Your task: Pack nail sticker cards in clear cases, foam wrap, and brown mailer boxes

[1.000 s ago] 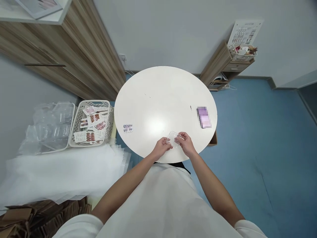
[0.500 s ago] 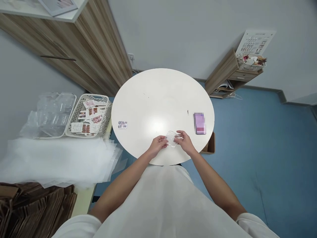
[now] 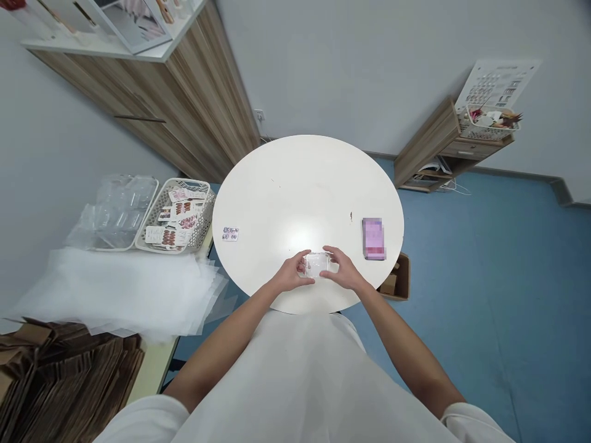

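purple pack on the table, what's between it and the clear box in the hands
Head view: the right hand gripping the clear box, then bare white table up to the purple pack.

Clear case (image 3: 317, 264) now level, tilted up 0.5 s ago

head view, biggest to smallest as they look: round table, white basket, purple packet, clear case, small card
round table
white basket
purple packet and clear case: close, case partly covered, unsure
small card
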`<action>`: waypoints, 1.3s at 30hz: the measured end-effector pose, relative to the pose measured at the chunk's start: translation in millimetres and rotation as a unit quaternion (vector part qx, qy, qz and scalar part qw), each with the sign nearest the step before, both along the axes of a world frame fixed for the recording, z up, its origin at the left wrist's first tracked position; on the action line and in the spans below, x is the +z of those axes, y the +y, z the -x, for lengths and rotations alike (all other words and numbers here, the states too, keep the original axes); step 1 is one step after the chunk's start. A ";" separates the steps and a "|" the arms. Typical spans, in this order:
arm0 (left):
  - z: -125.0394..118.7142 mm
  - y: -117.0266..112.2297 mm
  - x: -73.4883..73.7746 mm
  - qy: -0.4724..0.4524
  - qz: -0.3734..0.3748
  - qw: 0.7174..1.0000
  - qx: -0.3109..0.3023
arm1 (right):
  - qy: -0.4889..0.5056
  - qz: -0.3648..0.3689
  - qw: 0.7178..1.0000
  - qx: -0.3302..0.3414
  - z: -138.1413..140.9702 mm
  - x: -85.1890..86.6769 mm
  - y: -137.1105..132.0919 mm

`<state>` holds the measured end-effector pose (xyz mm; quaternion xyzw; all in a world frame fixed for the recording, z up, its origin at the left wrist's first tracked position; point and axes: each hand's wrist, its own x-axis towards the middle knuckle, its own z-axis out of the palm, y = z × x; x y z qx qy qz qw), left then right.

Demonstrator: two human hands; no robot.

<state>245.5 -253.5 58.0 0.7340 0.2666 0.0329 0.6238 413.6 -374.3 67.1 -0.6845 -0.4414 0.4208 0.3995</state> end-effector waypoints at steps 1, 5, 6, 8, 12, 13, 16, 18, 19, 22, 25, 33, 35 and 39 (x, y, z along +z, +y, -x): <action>-0.4 0.6 0.0 -0.008 0.013 1.000 0.001 | -0.043 -0.017 0.998 0.037 -0.5 3.6 -2.1; -0.2 1.2 -0.5 -0.029 0.057 0.998 -0.006 | -0.150 -0.038 0.980 0.122 -1.3 12.9 -7.0; 0.0 0.9 -0.8 -0.032 0.062 0.997 -0.008 | -0.162 -0.042 0.978 0.122 -1.3 13.4 -7.1; 0.8 -0.1 -1.3 -0.039 0.068 0.997 -0.010 | -0.172 -0.053 0.977 0.116 -1.1 13.1 -6.4; 3.3 -2.2 -2.0 -0.054 0.080 0.995 -0.010 | -0.156 -0.076 0.980 0.096 0.2 10.6 -5.8; 4.2 -2.5 -2.2 -0.058 0.085 0.995 -0.009 | -0.148 -0.079 0.982 0.093 0.8 10.0 -6.1; 7.1 -3.1 -3.6 -0.061 0.093 0.994 -0.004 | -0.103 -0.076 0.989 0.075 3.3 8.4 -7.4; 9.1 -3.3 -5.3 -0.056 0.097 0.994 -0.001 | -0.052 -0.070 0.995 0.050 5.1 7.7 -7.5; 10.1 -3.5 -6.4 -0.054 0.103 0.993 0.001 | -0.026 -0.065 0.997 0.037 5.8 7.5 -7.1; 13.2 -4.9 -9.0 -0.054 0.150 0.987 0.006 | 0.034 -0.039 0.998 0.026 6.2 8.1 -3.7; 17.0 -6.8 -9.0 -0.055 0.201 0.978 0.022 | 0.064 -0.012 0.998 0.024 4.1 8.7 1.1; 25.5 -10.2 -0.8 0.004 0.312 0.942 0.125 | 0.042 -0.013 0.999 0.008 4.3 8.5 6.8; 25.6 -9.8 -0.9 0.000 0.322 0.939 0.122 | 0.040 -0.015 0.999 0.013 5.7 9.1 7.4; 27.1 -7.6 -7.9 0.012 0.303 0.941 0.151 | 0.054 0.006 0.998 0.010 6.1 6.8 11.3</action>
